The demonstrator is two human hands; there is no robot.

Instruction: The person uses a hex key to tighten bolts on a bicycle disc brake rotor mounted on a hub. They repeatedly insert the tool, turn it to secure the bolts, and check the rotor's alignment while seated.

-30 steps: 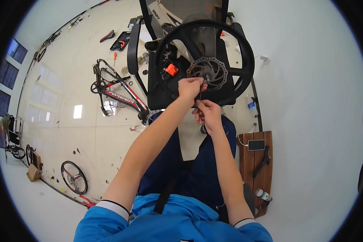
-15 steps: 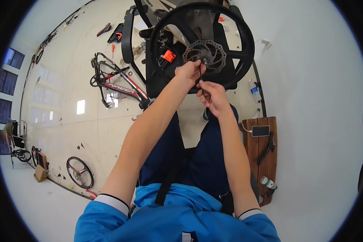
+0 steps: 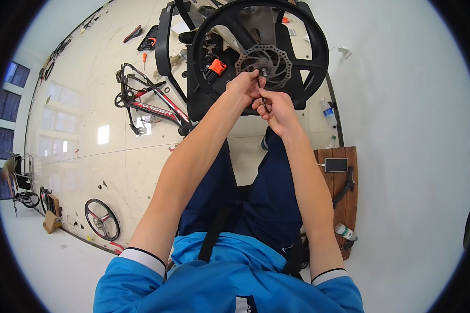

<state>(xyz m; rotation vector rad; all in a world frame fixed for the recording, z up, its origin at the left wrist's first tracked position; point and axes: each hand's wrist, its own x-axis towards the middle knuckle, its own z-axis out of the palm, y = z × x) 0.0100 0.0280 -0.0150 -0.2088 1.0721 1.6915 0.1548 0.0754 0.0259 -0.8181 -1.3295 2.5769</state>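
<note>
A black spoked bicycle wheel (image 3: 305,64) rests on a black chair seat, its silver brake disc (image 3: 283,64) and axle (image 3: 264,71) facing me. Just below the axle, the pinched fingertips of my left hand (image 3: 241,87) close on the upper end of a thin black rod (image 3: 259,82), perhaps a hex key. My right hand (image 3: 279,110) is closed round the rod's lower part, directly beneath the left. Both hands overlap the disc's lower edge or sit close to it. Fingers hide most of the rod, so its exact shape cannot be made out.
An orange-and-black tool holder (image 3: 217,67) lies on the seat, left of the disc. The chair's armrest (image 3: 163,49) rises further left. A red-and-black bicycle frame (image 3: 154,108) lies on the floor. On my right, a wooden stool (image 3: 329,193) carries a phone (image 3: 336,165) and a bottle.
My right hand has moved up toward the left hand, and less of the rod shows between them. The left hand keeps its pinch near the axle. The view has shifted slightly.
</note>
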